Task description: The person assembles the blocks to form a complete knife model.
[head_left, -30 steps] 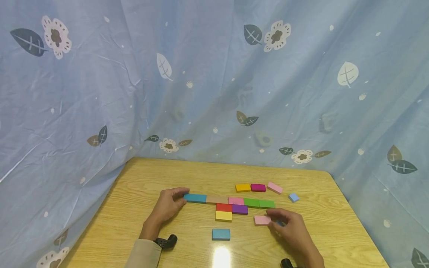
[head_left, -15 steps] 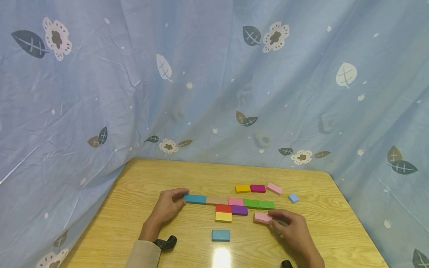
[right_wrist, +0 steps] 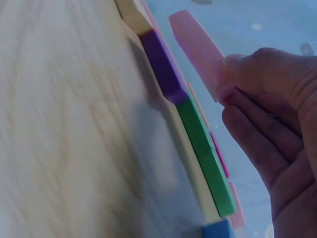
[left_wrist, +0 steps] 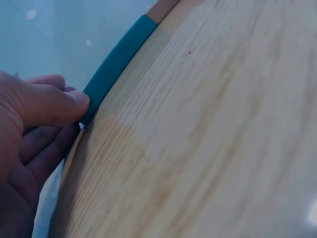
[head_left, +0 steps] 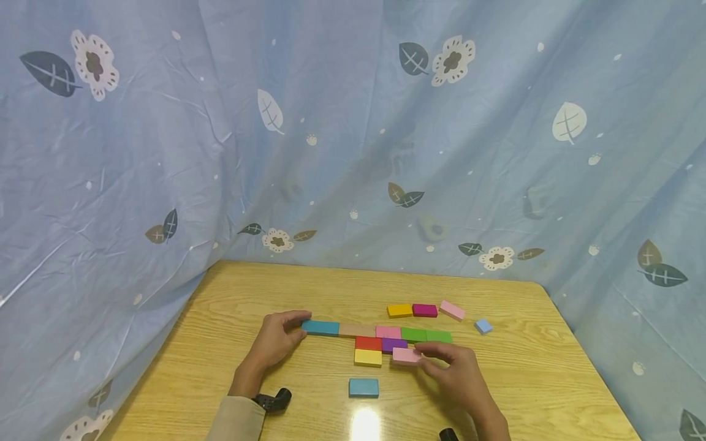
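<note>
My left hand [head_left: 278,338] holds the left end of a teal block [head_left: 321,327], with the thumb against it in the left wrist view. This block begins a row that runs right through a tan block [head_left: 356,331], a pink one and two green blocks [head_left: 427,335]. Along the row's near side lie a red block [head_left: 368,343] and a purple block [head_left: 394,345], with a yellow block [head_left: 368,357] in front of the red. Between thumb and fingers, my right hand [head_left: 455,370] pinches a light pink block [right_wrist: 198,49], raised off the table just in front of the purple one.
Behind the row lie an orange block [head_left: 399,310], a magenta block [head_left: 425,310], a slanted pink block [head_left: 452,310] and a small light-blue block [head_left: 483,326]. A blue block [head_left: 363,388] lies nearer the front. A patterned blue curtain [head_left: 342,153] hangs behind the wooden table [head_left: 242,285].
My right hand has lifted the light pink block and carried it left, from the right of the purple block to just in front of it. The left hand stays at the teal block.
</note>
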`<state>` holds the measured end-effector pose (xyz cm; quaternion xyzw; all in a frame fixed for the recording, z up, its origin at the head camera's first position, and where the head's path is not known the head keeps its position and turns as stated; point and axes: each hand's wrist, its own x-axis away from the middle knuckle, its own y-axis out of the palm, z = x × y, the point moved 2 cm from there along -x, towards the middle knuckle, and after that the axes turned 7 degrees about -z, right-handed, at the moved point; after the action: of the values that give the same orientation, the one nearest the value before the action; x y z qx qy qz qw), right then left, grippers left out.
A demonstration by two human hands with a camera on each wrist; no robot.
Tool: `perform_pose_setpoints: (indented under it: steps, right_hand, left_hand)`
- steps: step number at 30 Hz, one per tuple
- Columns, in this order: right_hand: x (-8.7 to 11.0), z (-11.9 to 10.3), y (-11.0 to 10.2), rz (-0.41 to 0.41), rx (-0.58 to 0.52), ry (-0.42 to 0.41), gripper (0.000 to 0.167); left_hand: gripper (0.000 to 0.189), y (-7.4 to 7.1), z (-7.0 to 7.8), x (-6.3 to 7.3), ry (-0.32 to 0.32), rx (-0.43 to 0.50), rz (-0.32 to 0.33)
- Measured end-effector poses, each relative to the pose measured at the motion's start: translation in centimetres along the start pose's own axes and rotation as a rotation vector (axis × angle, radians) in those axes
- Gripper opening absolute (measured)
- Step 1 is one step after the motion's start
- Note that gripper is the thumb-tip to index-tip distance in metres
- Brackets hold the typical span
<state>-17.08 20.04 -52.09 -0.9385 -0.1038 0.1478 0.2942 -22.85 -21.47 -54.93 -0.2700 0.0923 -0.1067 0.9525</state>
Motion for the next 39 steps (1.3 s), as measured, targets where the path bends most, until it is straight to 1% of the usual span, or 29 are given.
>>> perform_pose_setpoints:
  steps: [4, 12, 16, 22, 28, 32, 35, 39]
  right_hand:
    - [-0.4, -0.2, 0.9, -0.006, 0.028, 0.000, 0.027]
    - [-0.7, -0.3, 1.9, -0.006, 0.080, -0.045, 0.029]
    - [-0.7, -0.4, 2.3, -0.018, 0.110, -0.050, 0.028]
    - [-0.7, -0.3, 2.6, -0.006, 0.171, -0.048, 0.029]
    - [-0.8, -0.1, 2.7, 0.000, 0.214, -0.109, 0.033]
    - [-0.9, -0.1, 2.7, -0.014, 0.238, -0.141, 0.033]
    - [-1.0, -0.2, 2.8, -0.030, 0.243, -0.136, 0.033]
    - [-1.1, -0.4, 2.9, -0.039, 0.249, -0.136, 0.033]
  left_hand:
    - [0.044, 0.1, -0.1, 0.0, 0.009, -0.006, -0.001]
    - [0.043, 0.1, 0.0, 0.0, -0.025, 0.027, -0.005]
    - [0.043, 0.1, 0.0, 0.0, -0.020, 0.022, -0.002]
    - [0.044, 0.0, 0.0, 0.0, -0.030, 0.024, -0.005]
    - [0.043, 0.0, 0.1, -0.1, -0.034, 0.025, -0.005]
    - [0.043, 0.0, 0.0, -0.1, -0.008, 0.002, 0.001]
    - [0.043, 0.1, 0.0, -0.1, 0.002, 0.001, 0.005]
    - [0.043, 0.1, 0.0, 0.0, -0.006, 0.008, 0.007]
